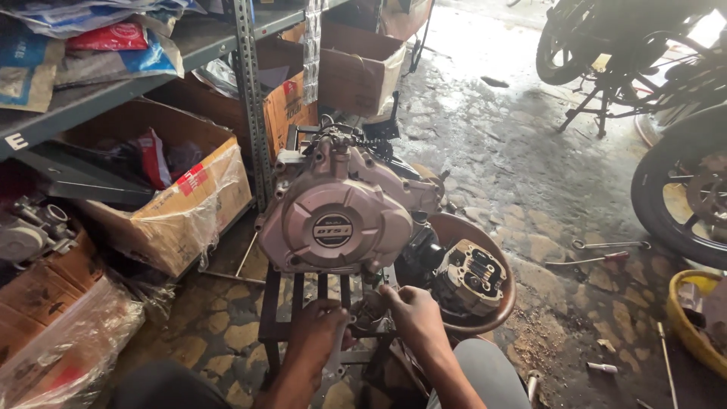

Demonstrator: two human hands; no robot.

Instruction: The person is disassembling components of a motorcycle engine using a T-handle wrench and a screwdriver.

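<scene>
At far left, cardboard boxes (163,201) wrapped in plastic sit under a metal shelf (113,83), out of the way of the work. Just right of them a motorcycle engine (341,208) stands on a dark metal stand (303,303), probably so that its underside can be reached from a seated position. Near the bottom, the left hand (314,329) is curled together around a grey metal piece (333,356) below the engine; the grip looks closed on it, though what the piece is cannot be told. Beside it, the right hand (413,314) reaches to the engine's lower edge, fingers bent against a small part there; I cannot tell whether it clamps anything. Right of the hands a round brown basin (496,257) holds a cylinder head (469,276). Farther right, wrenches (606,254) lie on the wet stone floor (530,151), near a motorcycle wheel (685,197).
</scene>
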